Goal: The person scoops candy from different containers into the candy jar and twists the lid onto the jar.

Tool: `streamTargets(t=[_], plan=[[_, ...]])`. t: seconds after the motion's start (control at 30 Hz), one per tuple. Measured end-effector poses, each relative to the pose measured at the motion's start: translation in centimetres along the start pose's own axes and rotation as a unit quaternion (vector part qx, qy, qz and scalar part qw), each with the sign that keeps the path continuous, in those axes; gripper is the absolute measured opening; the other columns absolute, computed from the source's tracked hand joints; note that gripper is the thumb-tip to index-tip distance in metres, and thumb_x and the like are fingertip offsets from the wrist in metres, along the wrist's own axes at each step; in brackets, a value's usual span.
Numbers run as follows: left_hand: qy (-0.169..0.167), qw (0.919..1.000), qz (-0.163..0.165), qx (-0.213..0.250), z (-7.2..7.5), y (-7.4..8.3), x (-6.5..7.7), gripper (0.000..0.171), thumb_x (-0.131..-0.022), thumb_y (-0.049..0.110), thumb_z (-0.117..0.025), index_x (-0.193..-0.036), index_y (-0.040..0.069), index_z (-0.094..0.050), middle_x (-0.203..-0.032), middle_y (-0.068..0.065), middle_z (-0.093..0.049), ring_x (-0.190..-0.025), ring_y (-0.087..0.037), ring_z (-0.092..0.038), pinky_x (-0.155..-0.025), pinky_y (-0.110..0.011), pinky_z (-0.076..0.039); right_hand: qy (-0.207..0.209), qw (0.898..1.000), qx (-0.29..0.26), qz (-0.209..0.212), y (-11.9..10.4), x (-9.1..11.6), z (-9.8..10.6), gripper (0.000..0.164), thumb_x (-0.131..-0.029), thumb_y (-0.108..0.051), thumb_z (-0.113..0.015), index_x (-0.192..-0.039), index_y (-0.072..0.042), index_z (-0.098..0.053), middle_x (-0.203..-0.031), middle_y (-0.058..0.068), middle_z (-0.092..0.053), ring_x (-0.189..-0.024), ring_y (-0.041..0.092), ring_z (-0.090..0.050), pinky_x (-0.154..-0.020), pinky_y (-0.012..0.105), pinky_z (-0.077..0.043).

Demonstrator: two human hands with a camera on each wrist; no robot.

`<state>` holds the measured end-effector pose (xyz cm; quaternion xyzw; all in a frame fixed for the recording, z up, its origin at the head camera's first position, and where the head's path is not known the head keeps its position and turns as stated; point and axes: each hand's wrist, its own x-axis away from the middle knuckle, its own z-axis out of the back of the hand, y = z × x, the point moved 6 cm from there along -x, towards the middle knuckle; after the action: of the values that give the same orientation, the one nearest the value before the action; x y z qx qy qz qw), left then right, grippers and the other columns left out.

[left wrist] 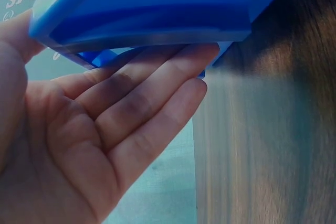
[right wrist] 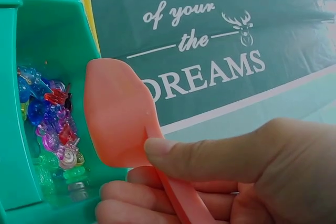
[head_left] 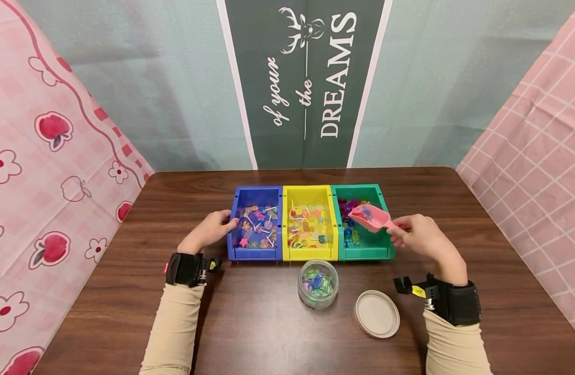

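A pale green-blue backdrop (head_left: 175, 78) hangs behind, its dark green panel (head_left: 278, 148) bearing "of your", "the" and "DREAMS" in white with a deer's head; in the head view the lettering runs sideways. Pink cloths flank it: a fruit-and-flower one (head_left: 76, 166) on the left, a gridded one (head_left: 536, 156) on the right.

Below is a dark wood-grain table (head_left: 254, 333). Three bins stand side by side on it: the blue bin (head_left: 254, 254) and yellow bin (head_left: 311, 254) hold translucent trinkets, including lollipop shapes on white sticks; the green bin (head_left: 366, 253) holds red, purple, blue and green ones.

The left hand (head_left: 207, 230) holds the blue bin's left wall, thumb at the rim and extended fingers along the outside. The right hand (head_left: 422, 237), above the green bin's right edge, grips a handle between thumb and curled fingers.

A clear jar (head_left: 318, 302) near the yellow bin's front contains green, purple and blue pieces. Its round, pale lid (head_left: 377, 314) lies to the right. The gripped handle belongs to a pink scoop (head_left: 375, 224), held over the green bin with red and blue pieces (head_left: 364, 212) inside.
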<state>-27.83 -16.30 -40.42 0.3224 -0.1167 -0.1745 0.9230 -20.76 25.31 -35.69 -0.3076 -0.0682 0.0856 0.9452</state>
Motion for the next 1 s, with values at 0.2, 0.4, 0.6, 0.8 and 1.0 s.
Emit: streamTargets(t=[0.2, 0.4, 0.6, 0.8, 1.0], plan=[[0.007, 0.9999, -0.001, -0.009, 0.1, 0.1, 0.1, 0.027, -0.095, 0.016, -0.05, -0.103, -0.008, -0.058, -0.087, -0.019, -0.064, -0.073, -0.021, -0.053, -0.067, -0.035, -0.046, 0.002, 1.0, 0.003, 0.014, 0.2, 0.1, 0.2, 0.031, -0.091, -0.011, -0.059, -0.102, 0.018, -0.062, -0.071, 0.017, -0.071, -0.06, 0.02, -0.066, -0.057, 0.036, -0.061], [0.011, 0.9995, 0.006, -0.028, 0.1, 0.5, 0.2, 0.045, -0.096, 0.018, -0.049, -0.127, -0.015, -0.046, -0.11, -0.03, -0.061, -0.094, -0.033, -0.06, -0.086, -0.049, -0.052, -0.008, 1.0, -0.005, 0.015, 0.2, 0.2, 0.2, 0.031, -0.091, -0.009, -0.058, -0.104, 0.019, -0.061, -0.072, 0.017, -0.071, -0.06, 0.017, -0.065, -0.059, 0.039, -0.061], [0.074, 0.9933, -0.054, -0.07, 0.5, 3.1, 0.1, 0.068, -0.094, 0.022, -0.055, -0.143, -0.013, -0.023, -0.146, -0.033, -0.03, -0.134, -0.042, -0.027, -0.11, -0.057, -0.028, -0.009, 1.0, 0.004, 0.026, 0.1, 0.4, 0.4, 0.028, -0.09, -0.008, -0.059, -0.102, 0.017, -0.063, -0.072, 0.015, -0.071, -0.06, 0.014, -0.063, -0.059, 0.038, -0.06], [0.119, 0.9633, -0.205, -0.126, -1.0, 7.8, 0.5, 0.053, -0.087, 0.022, -0.064, -0.13, -0.005, -0.051, -0.143, -0.024, -0.042, -0.136, -0.035, -0.028, -0.111, -0.055, -0.029, -0.01, 0.999, 0.003, 0.038, 0.0, 0.7, 0.7, 0.026, -0.09, -0.009, -0.059, -0.1, 0.015, -0.064, -0.072, 0.013, -0.071, -0.06, 0.013, -0.063, -0.058, 0.037, -0.06], [0.018, 0.9445, -0.306, -0.118, -5.4, 11.5, 1.8, 0.053, -0.084, 0.034, -0.065, -0.126, 0.003, -0.058, -0.129, -0.014, -0.06, -0.123, -0.024, -0.049, -0.105, -0.043, -0.043, -0.019, 0.998, -0.005, 0.056, 0.1, 0.8, 0.7, 0.025, -0.089, -0.007, -0.06, -0.1, 0.014, -0.065, -0.073, 0.014, -0.071, -0.06, 0.011, -0.064, -0.058, 0.038, -0.06]])
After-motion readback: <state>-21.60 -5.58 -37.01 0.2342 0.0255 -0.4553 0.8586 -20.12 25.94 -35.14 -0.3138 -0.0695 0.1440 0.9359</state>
